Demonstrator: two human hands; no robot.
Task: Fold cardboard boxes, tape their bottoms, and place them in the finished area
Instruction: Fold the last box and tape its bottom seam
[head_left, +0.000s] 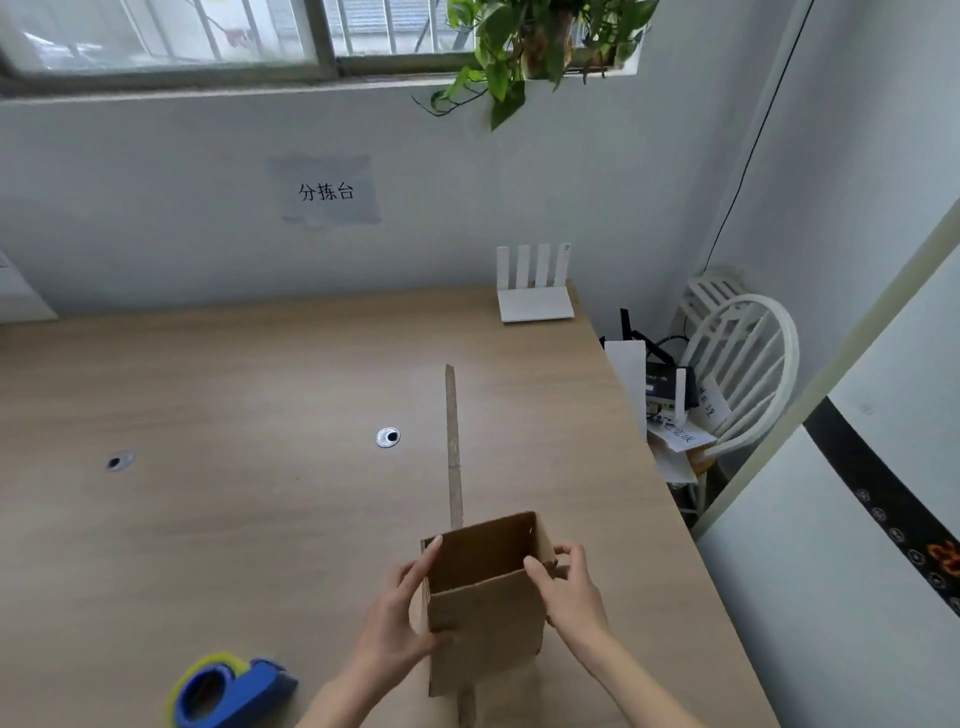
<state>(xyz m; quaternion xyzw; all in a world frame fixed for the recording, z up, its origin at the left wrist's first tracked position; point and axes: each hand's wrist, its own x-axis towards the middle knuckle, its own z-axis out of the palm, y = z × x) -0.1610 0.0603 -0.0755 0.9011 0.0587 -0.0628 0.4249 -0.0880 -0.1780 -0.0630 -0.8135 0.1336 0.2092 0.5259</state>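
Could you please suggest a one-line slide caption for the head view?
Both hands, left hand and right hand, hold an opened cardboard box above the desk, tape dispenser nearby.

Head-worn view, down over table (260, 519)

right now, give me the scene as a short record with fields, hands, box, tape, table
left hand: left hand grips the box's left wall
right hand: right hand grips the box's right wall, thumb on its rim
box: cardboard box opened into a tube, open end facing the camera, one flap sticking up
tape: blue tape dispenser lies on the table, left of the box, untouched
table: wooden table, white router at its far right corner
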